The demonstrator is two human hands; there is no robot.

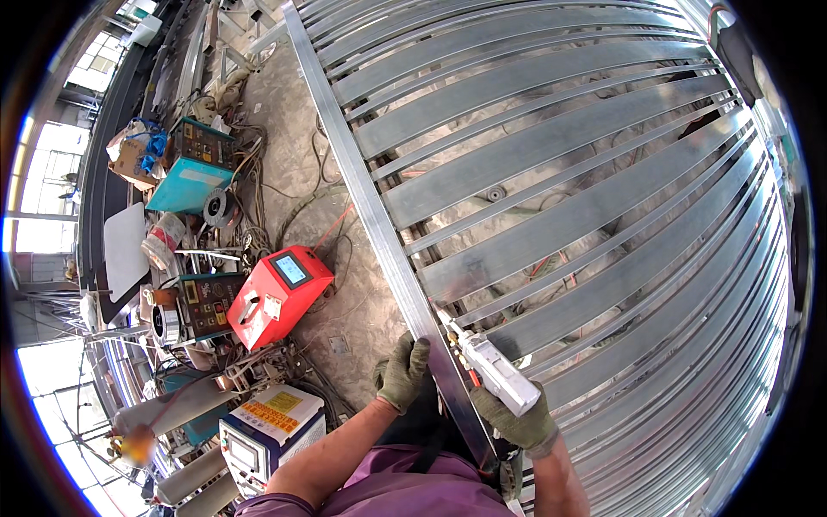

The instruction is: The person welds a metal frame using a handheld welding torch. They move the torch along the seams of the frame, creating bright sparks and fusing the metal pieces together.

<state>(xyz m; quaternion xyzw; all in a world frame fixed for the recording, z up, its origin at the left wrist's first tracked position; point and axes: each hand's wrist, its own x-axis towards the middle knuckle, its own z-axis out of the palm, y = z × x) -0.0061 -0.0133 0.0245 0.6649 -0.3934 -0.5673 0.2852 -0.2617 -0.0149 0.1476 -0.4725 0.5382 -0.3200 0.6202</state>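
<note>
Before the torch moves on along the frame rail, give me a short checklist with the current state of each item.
1. Left hand braced on the frame rail: ok, gloved fingers grip its edge.
2. Right hand holding the torch: ok, glove wrapped around its body.
3. Torch tip at the joint between rail and slat: ok, tip sits close to it.
4. Contact of tip with metal: cannot tell.
5. Cables away from the rail: not ok, some run under the frame.
6. Red machine powered: cannot tell.
</note>
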